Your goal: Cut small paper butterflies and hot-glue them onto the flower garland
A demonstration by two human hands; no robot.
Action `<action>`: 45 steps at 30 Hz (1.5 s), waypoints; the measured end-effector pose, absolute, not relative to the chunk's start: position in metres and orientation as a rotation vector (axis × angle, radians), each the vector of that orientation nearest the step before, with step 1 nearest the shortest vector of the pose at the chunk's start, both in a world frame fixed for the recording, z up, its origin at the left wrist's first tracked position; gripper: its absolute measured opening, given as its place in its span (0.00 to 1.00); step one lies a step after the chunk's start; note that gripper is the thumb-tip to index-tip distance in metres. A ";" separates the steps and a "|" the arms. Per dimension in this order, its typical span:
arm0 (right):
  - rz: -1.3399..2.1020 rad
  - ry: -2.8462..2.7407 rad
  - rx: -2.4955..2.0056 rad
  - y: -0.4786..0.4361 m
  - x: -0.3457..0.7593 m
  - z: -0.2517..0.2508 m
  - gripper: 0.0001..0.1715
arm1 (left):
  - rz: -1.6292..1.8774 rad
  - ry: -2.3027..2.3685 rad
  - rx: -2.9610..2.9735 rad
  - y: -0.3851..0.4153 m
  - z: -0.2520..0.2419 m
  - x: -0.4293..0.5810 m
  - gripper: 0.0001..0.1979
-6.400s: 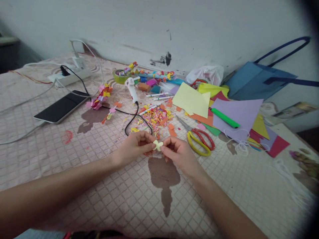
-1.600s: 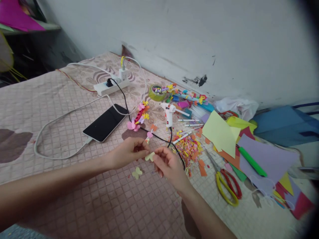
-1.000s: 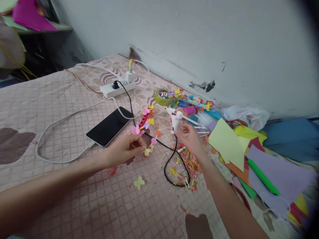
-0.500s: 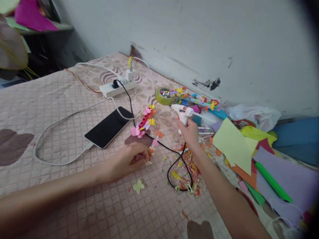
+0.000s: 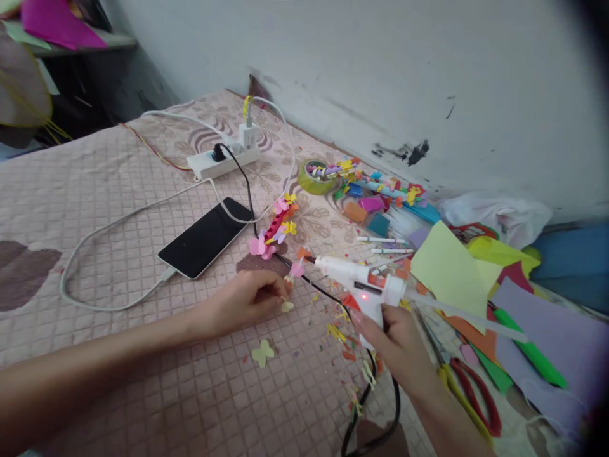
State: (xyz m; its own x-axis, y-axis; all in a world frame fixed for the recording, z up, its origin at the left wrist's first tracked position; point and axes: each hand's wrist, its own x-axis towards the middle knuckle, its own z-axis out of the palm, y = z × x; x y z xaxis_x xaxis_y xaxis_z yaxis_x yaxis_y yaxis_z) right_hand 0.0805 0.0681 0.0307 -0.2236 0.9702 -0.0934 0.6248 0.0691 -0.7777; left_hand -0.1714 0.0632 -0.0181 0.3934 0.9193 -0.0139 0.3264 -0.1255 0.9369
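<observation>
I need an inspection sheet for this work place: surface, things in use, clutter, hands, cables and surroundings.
Surface: quilted cloth, dark patches.
Things in use: hot glue gun, red light on; pale yellow paper cutout, partly hidden; paper butterfly lying loose.
Clutter: paper scraps, scissors, tape roll, coloured sheets.
Left hand: pinches the cutout.
Right hand: grips the glue gun.
Cables: black cord loops below the gun; white cable joins smartphone.
Surroundings: stained white wall; blue bag at right.
</observation>
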 end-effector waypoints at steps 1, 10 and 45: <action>1.021 -1.914 -1.589 0.065 0.081 0.029 0.16 | 0.730 1.115 1.634 0.063 -0.018 -0.172 0.02; 1.013 -1.997 -1.650 0.057 0.098 0.018 0.22 | 0.838 1.176 1.669 0.065 -0.015 -0.175 0.03; 1.414 -1.977 -1.460 0.063 0.099 0.019 0.26 | 1.222 0.925 2.276 0.065 -0.021 -0.183 0.06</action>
